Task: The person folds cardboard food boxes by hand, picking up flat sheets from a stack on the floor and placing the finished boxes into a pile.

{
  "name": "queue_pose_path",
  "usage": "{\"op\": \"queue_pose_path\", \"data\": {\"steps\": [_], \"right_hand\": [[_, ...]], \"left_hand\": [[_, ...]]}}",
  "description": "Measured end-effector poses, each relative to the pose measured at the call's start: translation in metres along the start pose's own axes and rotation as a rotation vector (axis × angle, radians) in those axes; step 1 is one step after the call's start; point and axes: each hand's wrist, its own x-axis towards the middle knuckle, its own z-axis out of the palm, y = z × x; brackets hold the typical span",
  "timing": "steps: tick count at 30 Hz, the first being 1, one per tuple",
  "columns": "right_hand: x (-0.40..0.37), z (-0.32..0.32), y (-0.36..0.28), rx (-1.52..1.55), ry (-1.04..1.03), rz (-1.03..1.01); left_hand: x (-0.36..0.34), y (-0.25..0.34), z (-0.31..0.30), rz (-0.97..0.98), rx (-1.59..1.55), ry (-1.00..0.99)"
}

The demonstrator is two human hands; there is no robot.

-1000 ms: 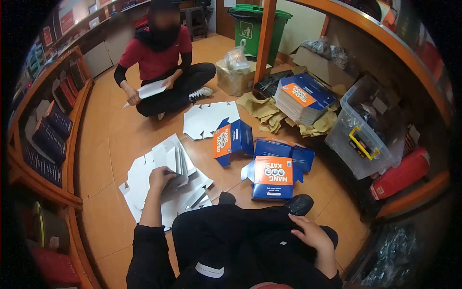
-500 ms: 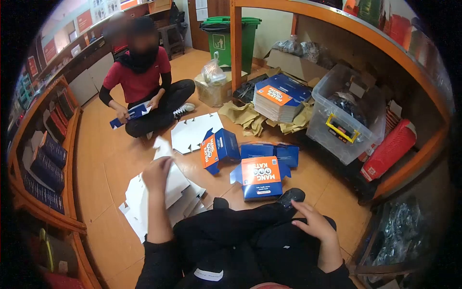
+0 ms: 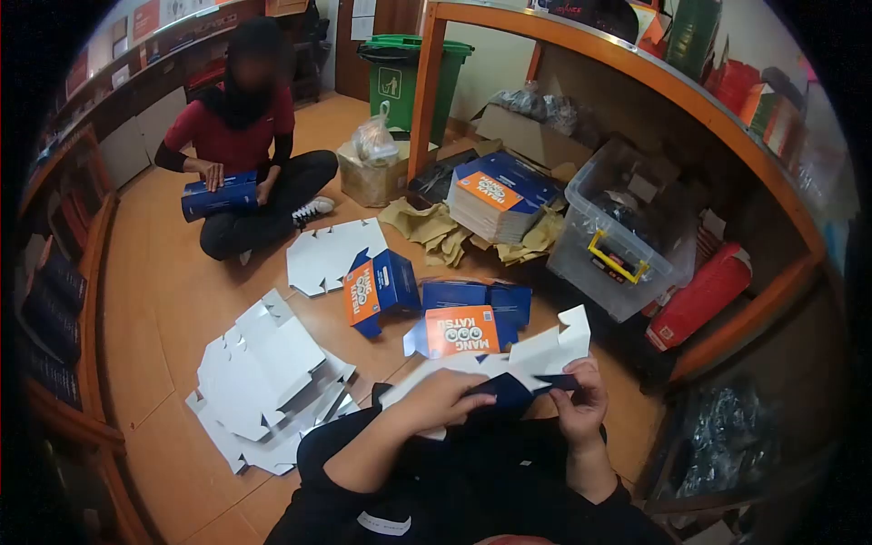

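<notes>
A die-cut cardboard box blank [image 3: 551, 348], white on one face and dark blue on the other, is held above my lap. My left hand [image 3: 434, 401] grips its near edge, fingers closed over a dark blue part. At the other end my right hand [image 3: 583, 400] pinches a flap between thumb and fingers. Just beyond the blank, a part-folded blue and orange box [image 3: 463, 329] rests on the floor, partly hidden by it. Another such box [image 3: 380, 289] stands to its left. A loose pile of white-faced blanks [image 3: 263, 368] lies left of my legs.
Opposite, a seated person [image 3: 243, 136] holds a dark blue piece of card [image 3: 221, 196]. A single white blank [image 3: 331, 254] lies between us. A stack of printed blanks [image 3: 504, 195], a clear plastic bin [image 3: 604, 250] and a red package [image 3: 699, 295] sit under the orange-framed shelf [image 3: 581, 50].
My left hand has come right from the pile with a blank, and my right hand has left my knee to hold it too. The other person's blue card is now folded wider.
</notes>
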Motion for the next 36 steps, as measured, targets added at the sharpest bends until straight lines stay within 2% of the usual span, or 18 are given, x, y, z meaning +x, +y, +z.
{"op": "queue_pose_path", "data": {"steps": [1, 2, 3, 5, 8, 10, 13, 16, 17, 20, 21, 22, 23, 25, 26, 29, 31, 36], "right_hand": [[0.003, -0.002, -0.004, 0.048, -0.013, 0.02], [0.014, -0.008, -0.008, -0.047, -0.194, -0.162], [0.022, -0.008, -0.015, -0.037, -0.336, -0.178], [0.034, -0.007, -0.029, -0.014, -0.616, -0.204], [0.045, 0.004, -0.05, -0.197, -0.786, -0.179], [0.044, 0.009, -0.053, -0.35, -0.947, -0.089], [0.044, 0.006, -0.051, -0.471, -0.956, -0.037], [0.04, 0.005, -0.055, -0.531, -0.65, -0.058], [0.037, 0.005, -0.055, -0.543, -0.542, -0.059], [0.026, 0.007, -0.046, -0.487, -0.852, 0.014], [0.023, 0.008, -0.044, -0.465, -0.954, 0.035], [0.024, 0.007, -0.05, -0.558, -0.972, 0.064], [0.023, 0.009, -0.051, -0.516, -0.835, 0.029], [0.019, 0.013, -0.052, -0.427, -0.561, -0.033], [0.018, 0.014, -0.052, -0.42, -0.583, -0.072], [0.013, 0.021, -0.05, -0.431, -0.665, -0.182], [0.001, 0.037, -0.044, -0.475, -0.75, -0.248], [-0.028, 0.071, -0.02, -0.352, -0.682, -0.255]], "left_hand": [[0.0, -0.003, 0.0, -0.035, -0.15, -0.133], [0.002, -0.017, 0.011, -0.08, -0.269, -0.276], [0.003, -0.032, 0.025, -0.065, -0.45, -0.359], [0.005, -0.036, 0.041, -0.061, -0.746, -0.373], [0.01, -0.046, 0.065, -0.045, -1.052, -0.298], [0.011, -0.05, 0.067, -0.145, -1.119, -0.277], [0.007, -0.028, 0.055, -0.285, -1.19, -0.164], [0.006, -0.016, 0.051, -0.314, -1.198, -0.035], [0.005, -0.017, 0.053, -0.25, -1.045, -0.004], [0.002, -0.014, 0.059, -0.098, -0.709, 0.054], [0.002, -0.014, 0.056, -0.152, -0.648, -0.036], [0.001, -0.018, 0.059, -0.12, -0.659, -0.004], [0.002, -0.024, 0.063, -0.086, -0.67, 0.027], [0.008, -0.033, 0.068, -0.07, -0.647, 0.343], [0.009, -0.037, 0.07, -0.062, -0.632, 0.498], [0.011, -0.025, 0.046, 0.007, -1.06, 0.792], [0.006, -0.017, 0.037, 0.025, -1.126, 0.81], [-0.003, 0.007, 0.025, 0.062, -1.457, 0.822]]}}
